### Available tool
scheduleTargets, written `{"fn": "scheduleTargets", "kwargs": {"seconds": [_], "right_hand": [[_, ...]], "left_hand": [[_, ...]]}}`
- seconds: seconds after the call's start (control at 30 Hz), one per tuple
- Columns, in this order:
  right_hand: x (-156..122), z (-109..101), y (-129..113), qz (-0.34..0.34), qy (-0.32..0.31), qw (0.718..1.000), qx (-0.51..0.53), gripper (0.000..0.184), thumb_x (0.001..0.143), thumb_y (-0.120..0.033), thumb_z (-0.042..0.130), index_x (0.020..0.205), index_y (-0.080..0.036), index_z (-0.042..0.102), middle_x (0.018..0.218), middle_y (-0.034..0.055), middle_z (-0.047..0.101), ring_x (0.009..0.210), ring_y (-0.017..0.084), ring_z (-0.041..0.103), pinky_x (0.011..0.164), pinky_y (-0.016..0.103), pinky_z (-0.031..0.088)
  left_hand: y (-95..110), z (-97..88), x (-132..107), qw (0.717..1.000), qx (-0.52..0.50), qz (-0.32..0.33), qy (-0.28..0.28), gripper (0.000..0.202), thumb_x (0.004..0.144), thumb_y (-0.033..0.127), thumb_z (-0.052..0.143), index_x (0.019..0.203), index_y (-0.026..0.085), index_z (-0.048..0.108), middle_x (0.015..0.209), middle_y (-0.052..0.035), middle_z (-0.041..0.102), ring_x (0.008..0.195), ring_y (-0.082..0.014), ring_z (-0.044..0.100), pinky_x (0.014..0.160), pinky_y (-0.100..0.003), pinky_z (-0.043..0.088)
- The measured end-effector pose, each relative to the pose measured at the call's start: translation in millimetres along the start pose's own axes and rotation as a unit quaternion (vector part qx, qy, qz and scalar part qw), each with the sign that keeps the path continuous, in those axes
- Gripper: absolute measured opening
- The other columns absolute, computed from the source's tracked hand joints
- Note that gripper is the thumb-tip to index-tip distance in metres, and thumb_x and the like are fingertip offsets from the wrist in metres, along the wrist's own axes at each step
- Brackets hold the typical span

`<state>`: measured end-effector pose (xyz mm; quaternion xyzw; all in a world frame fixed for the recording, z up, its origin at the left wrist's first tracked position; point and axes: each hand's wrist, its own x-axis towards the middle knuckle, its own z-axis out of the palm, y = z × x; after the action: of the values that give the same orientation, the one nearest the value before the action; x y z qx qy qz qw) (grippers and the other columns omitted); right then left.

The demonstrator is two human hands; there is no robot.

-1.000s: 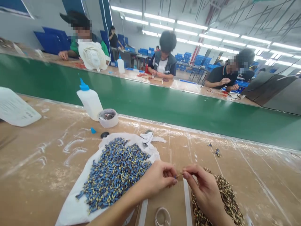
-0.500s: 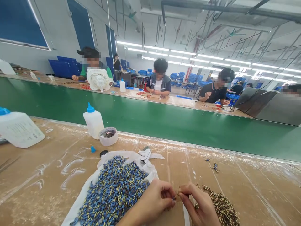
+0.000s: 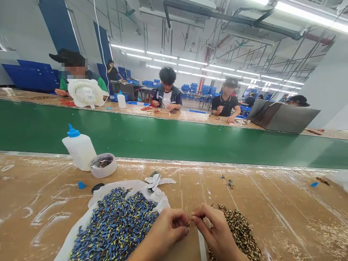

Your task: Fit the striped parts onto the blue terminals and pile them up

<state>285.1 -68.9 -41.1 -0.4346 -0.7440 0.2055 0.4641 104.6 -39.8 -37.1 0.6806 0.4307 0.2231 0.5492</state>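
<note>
My left hand (image 3: 165, 232) and my right hand (image 3: 214, 232) meet at the bottom middle, fingertips pinched together on one small thin part (image 3: 190, 220) held between them. Left of the hands lies a heap of small blue-and-yellow pieces (image 3: 114, 226) on a white plastic sheet (image 3: 81, 232). Under and right of my right hand sits a pile of dark brown-and-gold pieces (image 3: 240, 232). Both hands hover just above the brown worktable (image 3: 272, 203).
A white bottle with a blue cap (image 3: 79, 148) and a roll of tape (image 3: 103, 165) stand at the back left. A green conveyor belt (image 3: 174, 139) runs across. Beyond it, several people work at another bench, with a white fan (image 3: 85, 93).
The view has tilted up and swung, so the hands sit lower in frame. Both hands stay pinched together on the small part; the bottle and tape appear shifted left.
</note>
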Motion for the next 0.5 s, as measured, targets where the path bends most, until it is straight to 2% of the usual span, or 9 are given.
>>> {"fn": "scheduleTargets", "kwargs": {"seconds": [0.13, 0.27, 0.3, 0.37, 0.43, 0.5], "right_hand": [[5, -5, 3, 0.067, 0.021, 0.997, 0.032, 0.019, 0.090, -0.032, 0.057, 0.080, -0.019, 0.065, 0.072, 0.0027, 0.068, 0.069, 0.017, 0.064, 0.064, 0.025, 0.048], [5, -23, -5, 0.139, 0.029, 0.982, 0.128, 0.020, 0.089, -0.036, 0.062, 0.082, -0.018, 0.065, 0.074, 0.0032, 0.066, 0.069, 0.017, 0.062, 0.062, 0.026, 0.049], [3, -27, -9, 0.139, 0.016, 0.979, 0.146, 0.020, 0.089, -0.036, 0.062, 0.082, -0.018, 0.064, 0.075, 0.0034, 0.066, 0.070, 0.017, 0.061, 0.062, 0.026, 0.049], [0, -32, -17, 0.123, -0.065, 0.977, 0.164, 0.018, 0.090, -0.035, 0.061, 0.083, -0.019, 0.065, 0.081, 0.0040, 0.066, 0.073, 0.017, 0.061, 0.066, 0.028, 0.049], [-2, -31, -22, 0.092, -0.138, 0.970, 0.176, 0.015, 0.090, -0.032, 0.061, 0.082, -0.020, 0.065, 0.081, 0.0034, 0.066, 0.077, 0.017, 0.062, 0.070, 0.029, 0.049], [-4, -27, -25, 0.064, -0.205, 0.962, 0.168, 0.012, 0.090, -0.029, 0.061, 0.083, -0.020, 0.066, 0.081, 0.0030, 0.065, 0.077, 0.017, 0.061, 0.072, 0.031, 0.049]], "left_hand": [[-2, -3.6, 2, 1.000, 0.011, 0.004, 0.010, 0.008, 0.071, 0.021, 0.059, 0.075, 0.015, 0.063, 0.064, 0.0029, 0.056, 0.063, -0.0126, 0.049, 0.059, -0.022, 0.034], [-1, -3.8, 2, 0.999, 0.022, 0.014, 0.021, 0.013, 0.076, 0.022, 0.057, 0.081, 0.014, 0.066, 0.068, 0.0003, 0.063, 0.065, -0.0142, 0.055, 0.062, -0.024, 0.038], [1, -2.7, 1, 0.999, 0.022, 0.016, 0.027, 0.014, 0.077, 0.023, 0.057, 0.081, 0.014, 0.066, 0.069, -0.0006, 0.064, 0.066, -0.0146, 0.056, 0.062, -0.024, 0.039], [3, -0.3, 1, 0.998, 0.025, 0.031, 0.053, 0.013, 0.077, 0.024, 0.060, 0.082, 0.015, 0.067, 0.075, -0.0014, 0.067, 0.071, -0.0152, 0.058, 0.067, -0.025, 0.042], [2, 0.9, 3, 0.998, 0.010, 0.039, 0.041, 0.013, 0.076, 0.025, 0.063, 0.082, 0.015, 0.067, 0.078, -0.0023, 0.068, 0.075, -0.0157, 0.060, 0.071, -0.027, 0.044], [-1, 0.9, 5, 0.998, -0.019, 0.044, 0.039, 0.015, 0.077, 0.025, 0.063, 0.086, 0.013, 0.067, 0.075, -0.0023, 0.067, 0.070, -0.0143, 0.059, 0.069, -0.026, 0.045]]}}
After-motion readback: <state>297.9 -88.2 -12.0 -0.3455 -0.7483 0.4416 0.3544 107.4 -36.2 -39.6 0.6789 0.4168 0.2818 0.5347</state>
